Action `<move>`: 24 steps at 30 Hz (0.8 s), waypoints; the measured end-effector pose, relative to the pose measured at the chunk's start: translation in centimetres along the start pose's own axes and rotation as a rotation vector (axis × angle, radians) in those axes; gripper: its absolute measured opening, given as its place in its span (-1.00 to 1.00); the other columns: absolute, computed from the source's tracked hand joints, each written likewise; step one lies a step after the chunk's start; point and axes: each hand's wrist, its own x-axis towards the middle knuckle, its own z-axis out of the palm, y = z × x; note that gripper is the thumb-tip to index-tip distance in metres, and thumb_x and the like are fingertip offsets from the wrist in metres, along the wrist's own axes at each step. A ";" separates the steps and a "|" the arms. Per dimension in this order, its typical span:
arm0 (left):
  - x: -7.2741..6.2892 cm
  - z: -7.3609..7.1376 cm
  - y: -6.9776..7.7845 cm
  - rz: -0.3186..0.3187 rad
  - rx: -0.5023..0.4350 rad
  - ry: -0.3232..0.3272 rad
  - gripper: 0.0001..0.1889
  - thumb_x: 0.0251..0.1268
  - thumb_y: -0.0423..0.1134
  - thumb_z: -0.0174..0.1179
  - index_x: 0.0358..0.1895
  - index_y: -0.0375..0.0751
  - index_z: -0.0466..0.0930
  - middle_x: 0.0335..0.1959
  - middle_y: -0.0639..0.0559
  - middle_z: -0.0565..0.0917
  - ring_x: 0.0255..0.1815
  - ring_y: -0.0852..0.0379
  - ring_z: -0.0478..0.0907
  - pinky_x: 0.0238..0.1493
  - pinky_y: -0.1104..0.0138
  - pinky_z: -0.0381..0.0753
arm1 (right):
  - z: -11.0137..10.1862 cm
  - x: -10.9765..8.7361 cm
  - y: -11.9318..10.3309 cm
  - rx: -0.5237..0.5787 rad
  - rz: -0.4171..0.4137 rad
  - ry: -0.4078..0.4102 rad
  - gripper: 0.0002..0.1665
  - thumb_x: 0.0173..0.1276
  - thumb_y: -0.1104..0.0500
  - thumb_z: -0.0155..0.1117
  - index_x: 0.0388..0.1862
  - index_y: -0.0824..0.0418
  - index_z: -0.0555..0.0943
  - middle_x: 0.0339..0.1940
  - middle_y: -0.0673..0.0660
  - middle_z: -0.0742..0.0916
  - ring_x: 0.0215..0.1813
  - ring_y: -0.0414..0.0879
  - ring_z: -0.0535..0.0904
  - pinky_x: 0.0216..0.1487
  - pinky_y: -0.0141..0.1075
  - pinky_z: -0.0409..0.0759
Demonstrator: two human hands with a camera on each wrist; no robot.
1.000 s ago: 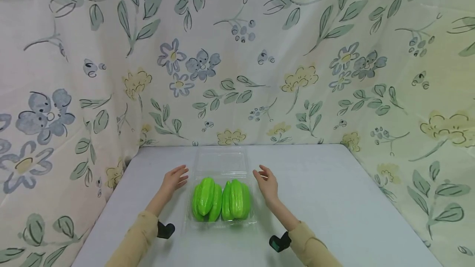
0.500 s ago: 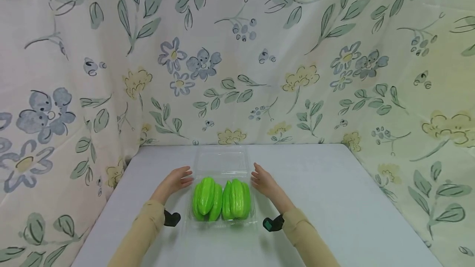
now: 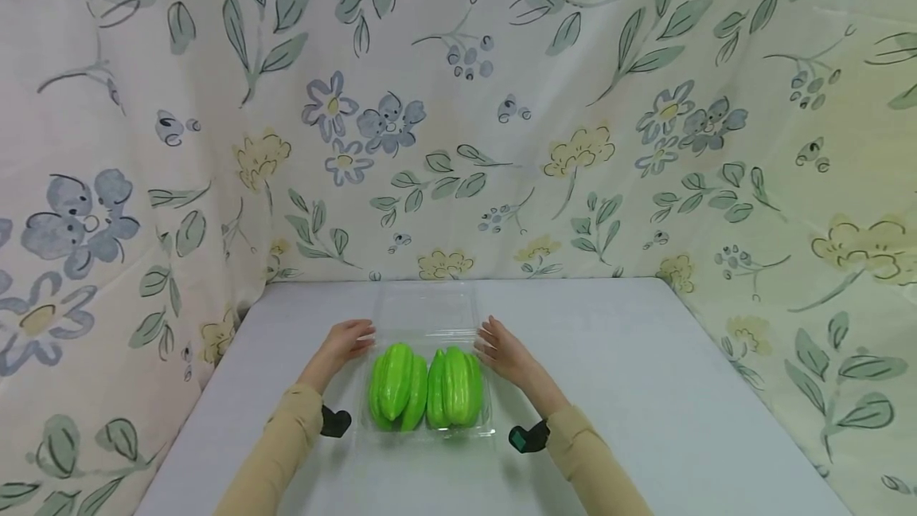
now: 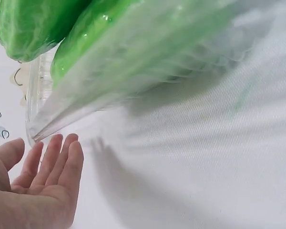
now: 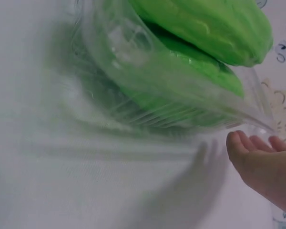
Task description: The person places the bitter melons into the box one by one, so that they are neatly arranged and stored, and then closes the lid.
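A clear plastic clamshell box (image 3: 427, 430) lies on the table with its lid (image 3: 427, 310) folded back flat behind it. Inside are several glossy green ridged vegetables (image 3: 396, 385), like bitter melons or cucumbers, in two side-by-side groups. My left hand (image 3: 345, 343) is at the box's back left corner, fingers extended, fingertips close to the rim in the left wrist view, where the hand (image 4: 45, 186) has its palm turned up. At the back right corner, my right hand (image 3: 505, 353) reaches in with loosely bent fingers, fingertips right under the rim's corner in the right wrist view.
The table (image 3: 595, 365) has a white cover. A floral curtain (image 3: 458, 142) hangs behind it and along both sides. A dark wrist device (image 3: 334, 422) sits on the left wrist and another dark device (image 3: 528, 437) on the right.
Both hands have moved inward toward the box, the right one more than the left, and their fingertips now reach its back corners. The box and the green vegetables have stayed in place.
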 end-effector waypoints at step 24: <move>-0.3 0.7 -2.7 0.586 0.245 0.162 -0.88 0.12 -0.43 0.31 -0.28 -0.42 0.64 -0.04 -0.30 0.66 -0.14 0.14 0.68 -0.16 0.59 0.64 | -4.0 -3.0 -0.6 -0.267 -0.051 0.041 -0.21 0.55 -0.22 -0.40 0.46 0.34 0.10 0.52 0.32 0.15 0.53 0.27 0.00 0.54 0.17 0.00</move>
